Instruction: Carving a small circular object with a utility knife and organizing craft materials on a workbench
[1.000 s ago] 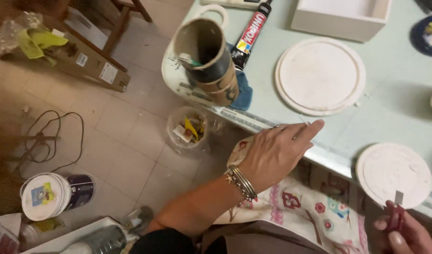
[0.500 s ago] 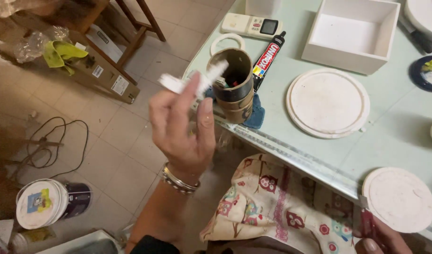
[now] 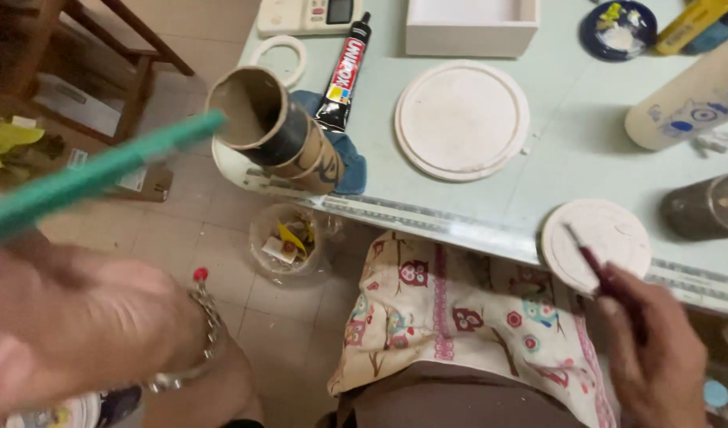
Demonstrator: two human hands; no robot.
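— Left hand [image 3: 70, 333], what has it got?
— It is blurred, low at the left, fingers curled around a green stick [image 3: 94, 176] that slants up and to the right. The stick's tip sits just beside the mouth of the cardboard tube [image 3: 273, 131]. A metal bracelet [image 3: 205, 333] hangs at the wrist.
— And the right hand [image 3: 657, 357]?
— Closed on a thin dark red brush [image 3: 598, 265], low at the right. The brush tip touches the small white disc [image 3: 598, 242] at the desk's near edge.
— Count the things for me.
— Two white discs: the small one, and a large disc [image 3: 463, 119] in the middle of the desk. One white ring [image 3: 278, 59], one black glue tube [image 3: 344, 75], one white box [image 3: 471, 28], one blue dish [image 3: 622, 28] with paint in it, one dark jar [image 3: 705, 206] at the right edge, one blue cloth [image 3: 340, 158] under the cardboard tube.
— What is the surface like?
— A pale green desk [image 3: 586, 150] with a ruled metal strip along its near edge. Beyond it, a beige tiled floor [image 3: 213, 238] with a clear tub [image 3: 289, 242] of scraps just below the desk edge. An owl-print cloth [image 3: 459, 317] lies across the person's lap.
— So where do the tools lie?
— Stick in the left hand, off the desk over the floor; brush in the right, on the small disc. They are well apart.
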